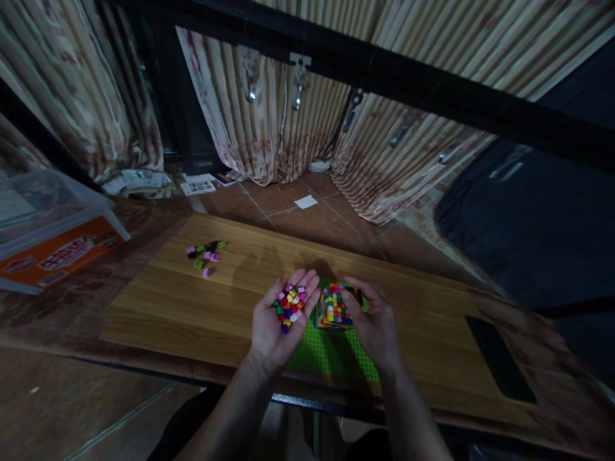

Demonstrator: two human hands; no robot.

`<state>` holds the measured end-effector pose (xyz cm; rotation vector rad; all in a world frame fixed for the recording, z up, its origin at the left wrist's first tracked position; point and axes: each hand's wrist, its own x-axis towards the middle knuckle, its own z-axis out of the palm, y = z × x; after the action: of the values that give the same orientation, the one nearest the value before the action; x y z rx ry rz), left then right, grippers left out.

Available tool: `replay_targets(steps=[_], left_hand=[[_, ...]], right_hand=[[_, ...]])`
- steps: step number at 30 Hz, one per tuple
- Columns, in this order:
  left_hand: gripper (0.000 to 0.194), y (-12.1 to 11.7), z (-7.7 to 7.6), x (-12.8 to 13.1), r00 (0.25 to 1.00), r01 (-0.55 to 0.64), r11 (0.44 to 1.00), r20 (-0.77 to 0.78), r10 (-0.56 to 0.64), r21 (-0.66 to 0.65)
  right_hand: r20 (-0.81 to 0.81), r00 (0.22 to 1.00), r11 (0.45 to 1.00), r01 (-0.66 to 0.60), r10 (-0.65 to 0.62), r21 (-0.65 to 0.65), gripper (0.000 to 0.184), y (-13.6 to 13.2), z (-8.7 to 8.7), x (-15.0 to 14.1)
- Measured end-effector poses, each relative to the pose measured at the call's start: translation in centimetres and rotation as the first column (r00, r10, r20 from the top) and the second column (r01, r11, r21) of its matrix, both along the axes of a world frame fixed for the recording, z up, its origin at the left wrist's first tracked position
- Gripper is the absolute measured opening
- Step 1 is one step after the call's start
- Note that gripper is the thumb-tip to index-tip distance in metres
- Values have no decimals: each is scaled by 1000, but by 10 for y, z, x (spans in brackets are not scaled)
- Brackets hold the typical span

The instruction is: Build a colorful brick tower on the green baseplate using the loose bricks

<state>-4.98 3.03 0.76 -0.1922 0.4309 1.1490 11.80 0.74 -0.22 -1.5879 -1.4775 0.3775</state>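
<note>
My left hand (276,320) lies palm up over the wooden table, cupping a heap of small coloured bricks (290,305). Just to its right stands a block built of many-coloured bricks (334,306) on a green baseplate (331,355). My right hand (372,320) rests against the right side of that block, fingers curled round its far edge. Whether a brick is between its fingertips is hidden.
Several loose pink, green and black bricks (205,255) lie at the table's far left. A clear plastic box with an orange label (52,237) stands at left. A dark phone (500,358) lies on the table (192,301) at right. Curtains hang behind.
</note>
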Motion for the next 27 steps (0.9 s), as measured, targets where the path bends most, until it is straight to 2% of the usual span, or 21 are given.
replay_targets(steps=[5,11,16,23,25,27], left_hand=[[28,0,2,0,1000,1,1000,-1,-1,-5],[28,-1,4,0,1000,-3,1000,-4,3,5],[28,0,4,0,1000,2,1000,-11,-2,9],[28,-1,-1,1,1000,9,999,-19,-8,35],[28,-1,-3,1,1000,18,999,-11,-18,48],[29,-2,-3,1,1000,25,998,-3,-25,61]], right_hand=[[-263,964,991,-2,-34,-136,24,6,-7,-2],[-430,896,986,39,-107,-165,23,11,-5,-7],[-427,894,984,69,-133,-162,19,10,-1,-11],[-419,903,988,29,-91,-152,20,9,-6,-10],[-387,918,994,53,-86,-95,21,7,-5,-9],[-273,959,995,87,-69,54,20,3,-1,-10]])
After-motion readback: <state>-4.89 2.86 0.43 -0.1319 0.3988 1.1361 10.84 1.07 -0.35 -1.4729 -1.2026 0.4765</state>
